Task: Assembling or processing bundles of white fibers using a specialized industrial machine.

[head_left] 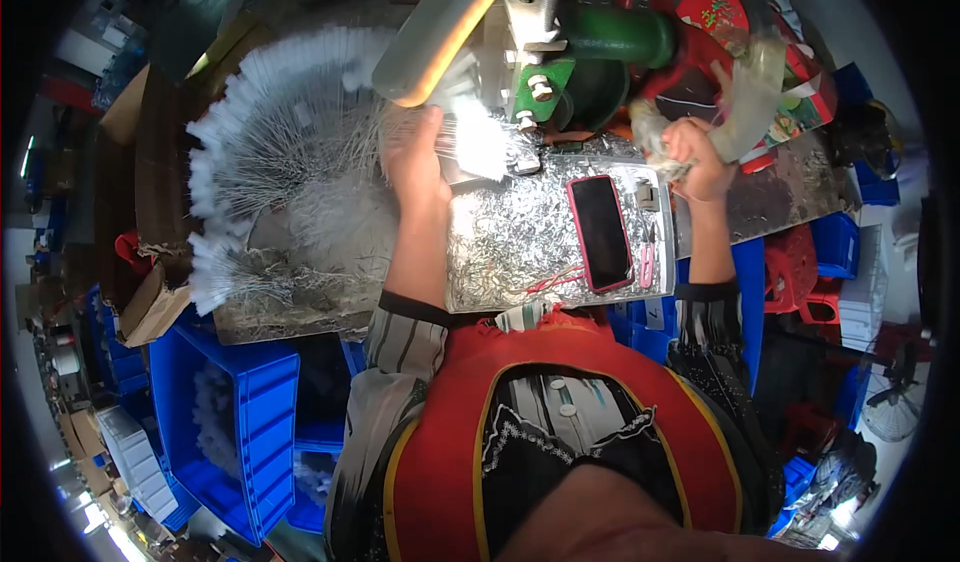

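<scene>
Apron: red bib with a yellow-trimmed edge, worn over the chest.
Top: dark, with a pale lacy-looking pattern at the neckline.
Left sleeve: grey-and-white stripes, dark cuff.
Right sleeve: dark, patterned, possibly sheer.
Hands: bare, no gloves.

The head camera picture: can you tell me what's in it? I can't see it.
A person's left hand holds a white-tipped wire bundle at a green press machine, while the right hand grips its wrapped lever. A red phone lies on the metal tray.
</scene>
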A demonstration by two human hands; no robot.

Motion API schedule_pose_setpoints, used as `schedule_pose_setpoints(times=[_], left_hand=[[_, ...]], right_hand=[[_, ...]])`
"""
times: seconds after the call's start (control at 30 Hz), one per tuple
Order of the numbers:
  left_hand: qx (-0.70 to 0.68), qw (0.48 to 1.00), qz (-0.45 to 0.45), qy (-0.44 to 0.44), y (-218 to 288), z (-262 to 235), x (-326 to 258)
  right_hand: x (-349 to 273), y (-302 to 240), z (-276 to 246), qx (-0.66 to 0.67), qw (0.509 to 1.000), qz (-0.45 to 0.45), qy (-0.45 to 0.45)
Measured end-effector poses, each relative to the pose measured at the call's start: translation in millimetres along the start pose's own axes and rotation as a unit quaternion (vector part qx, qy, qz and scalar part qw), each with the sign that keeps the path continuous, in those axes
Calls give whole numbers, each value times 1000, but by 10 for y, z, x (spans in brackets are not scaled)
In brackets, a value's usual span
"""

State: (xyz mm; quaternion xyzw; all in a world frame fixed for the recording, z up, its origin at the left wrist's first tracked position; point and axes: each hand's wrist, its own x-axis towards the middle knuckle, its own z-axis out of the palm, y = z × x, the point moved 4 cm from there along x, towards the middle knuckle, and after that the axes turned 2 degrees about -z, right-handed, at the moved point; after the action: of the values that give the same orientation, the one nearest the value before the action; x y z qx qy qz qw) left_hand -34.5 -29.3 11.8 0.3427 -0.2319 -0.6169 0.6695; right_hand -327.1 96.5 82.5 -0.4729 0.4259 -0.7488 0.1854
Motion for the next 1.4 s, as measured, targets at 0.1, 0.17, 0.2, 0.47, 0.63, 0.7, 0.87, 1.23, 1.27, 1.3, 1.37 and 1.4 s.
schedule_pose_setpoints(times=[0.1,0.17,0.2,0.47,0.63,0.7,0.87,1.23,1.27,1.3,1.37,1.4], left_hand=[[23,976,-198,-92,86,72,-138],[-12,969,-227,-95,114,20,-160],[-48,960,-257,-97,85,22,-169],[-57,994,-92,0,-44,-108,-46],[-56,997,-56,-24,-52,-146,-36],[-59,997,-45,-14,-51,-157,-41],[-62,997,-44,7,-67,-160,-40],[-56,998,-28,11,-60,-154,-34],[-57,998,-30,9,-69,-141,-32],[-54,998,-35,12,-75,-141,-31],[-53,998,-39,16,-81,-132,-25],[-52,997,-52,13,-94,-120,-20]], right_hand=[[108,-187,-16,25,990,139,-7],[143,-320,62,1,988,154,4],[156,-358,89,-24,985,169,13],[158,-337,22,-26,983,182,25],[148,-303,20,-28,984,174,13],[143,-291,15,-12,985,171,6],[137,-336,59,-29,985,170,15],[159,-352,89,-69,976,208,12],[109,-251,45,-54,989,136,-2],[73,-182,30,-37,997,63,-18],[23,-38,40,-26,998,40,-30],[21,-19,51,-15,999,17,-41]])
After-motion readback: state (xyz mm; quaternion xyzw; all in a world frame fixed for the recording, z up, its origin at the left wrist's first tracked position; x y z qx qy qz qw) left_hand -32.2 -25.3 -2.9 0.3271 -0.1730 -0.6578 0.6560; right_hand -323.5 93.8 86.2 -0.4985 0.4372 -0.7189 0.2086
